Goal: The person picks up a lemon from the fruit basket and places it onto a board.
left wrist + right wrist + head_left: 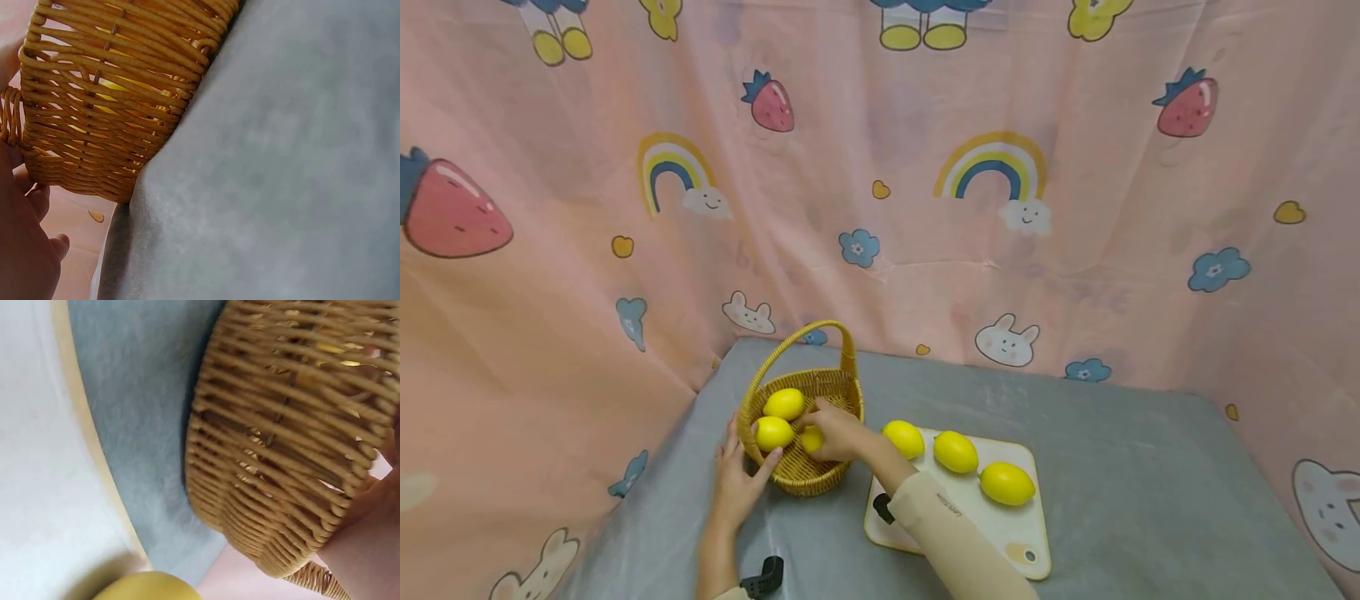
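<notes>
A yellow wicker basket (808,483) with a tall arched handle stands at the left of the grey table. My left hand (737,483) holds its left side, thumb over the rim and fingers along the outer wall. In the left wrist view the woven wall (106,125) hides what lies inside except for a bit of yellow. My right hand (838,432) reaches over the rim into the basket and holds a lemon (812,439) low inside. Two more lemons, one farther back (785,404) and one nearer (773,433), lie at the basket's left.
Right of the basket lies a white cutting board (958,521) with a light brown edge. Three lemons sit in a row along its back: left (904,439), middle (956,452) and right (1007,483). My right forearm crosses the board's left part. A pink patterned curtain (910,292) hangs behind the table.
</notes>
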